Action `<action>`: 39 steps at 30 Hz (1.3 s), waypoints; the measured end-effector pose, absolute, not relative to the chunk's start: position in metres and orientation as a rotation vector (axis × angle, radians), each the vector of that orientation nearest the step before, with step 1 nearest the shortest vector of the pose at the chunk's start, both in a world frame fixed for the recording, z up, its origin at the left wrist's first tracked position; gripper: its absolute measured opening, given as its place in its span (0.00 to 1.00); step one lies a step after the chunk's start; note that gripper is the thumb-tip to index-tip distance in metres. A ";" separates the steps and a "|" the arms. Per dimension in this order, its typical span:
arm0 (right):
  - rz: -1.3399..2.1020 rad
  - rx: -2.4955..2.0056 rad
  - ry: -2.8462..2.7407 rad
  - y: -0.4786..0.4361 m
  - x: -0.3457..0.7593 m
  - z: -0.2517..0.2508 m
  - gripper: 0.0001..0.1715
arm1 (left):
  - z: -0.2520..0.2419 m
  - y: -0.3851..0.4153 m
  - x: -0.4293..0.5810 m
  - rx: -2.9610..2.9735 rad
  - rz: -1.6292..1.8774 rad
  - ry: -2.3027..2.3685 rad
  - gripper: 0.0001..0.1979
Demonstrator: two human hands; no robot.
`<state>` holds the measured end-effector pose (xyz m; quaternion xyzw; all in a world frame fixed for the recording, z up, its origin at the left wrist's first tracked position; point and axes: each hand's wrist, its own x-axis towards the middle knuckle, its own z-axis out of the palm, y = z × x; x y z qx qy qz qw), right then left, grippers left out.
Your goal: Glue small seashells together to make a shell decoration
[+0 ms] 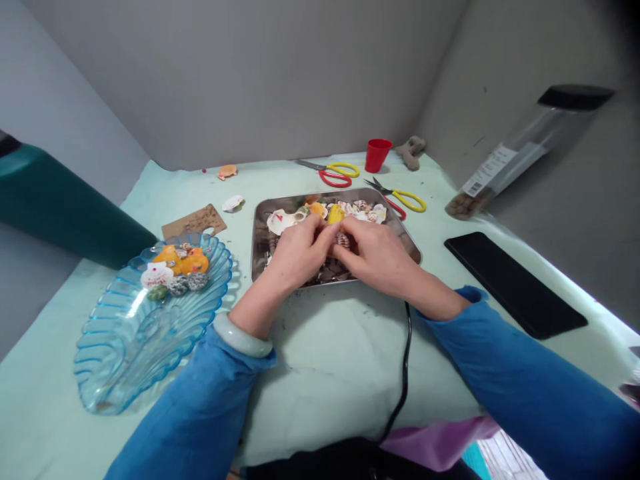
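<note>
Both hands meet over a metal tray [415,257] of seashells. The fingers of my left hand [303,250] are closed in a pinch, and those of my right hand [373,253] curl in against them. Whatever lies between the fingertips is mostly hidden. A brown-and-white striped shell [343,241] shows in the gap between the hands; whether it is held or lies in the tray I cannot tell. Just beyond the fingertips is a yellow piece [336,213]. A large white shell [283,221] rests by my left hand, and small spotted shells [361,206] lie behind my right.
Left stands a blue scalloped dish [150,333] with orange and white shell pieces, beside a green bottle [65,207]. Behind the tray are two scissors [340,172] [400,197] and a red cup [377,157]. A clear container [505,167] and black slab [510,283] are right.
</note>
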<state>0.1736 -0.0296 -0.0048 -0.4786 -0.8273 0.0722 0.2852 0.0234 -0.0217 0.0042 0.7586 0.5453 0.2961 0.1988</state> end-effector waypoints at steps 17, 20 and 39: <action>0.179 -1.259 -2.233 -0.029 0.175 -0.006 0.07 | 0.005 -0.022 0.023 2.132 0.812 1.508 0.15; 0.175 -1.251 -2.231 -0.029 0.175 -0.006 0.07 | 0.004 -0.022 0.023 2.138 0.812 1.509 0.16; 0.177 -1.262 -2.221 -0.030 0.174 -0.004 0.08 | 0.005 -0.022 0.023 2.159 0.814 1.515 0.15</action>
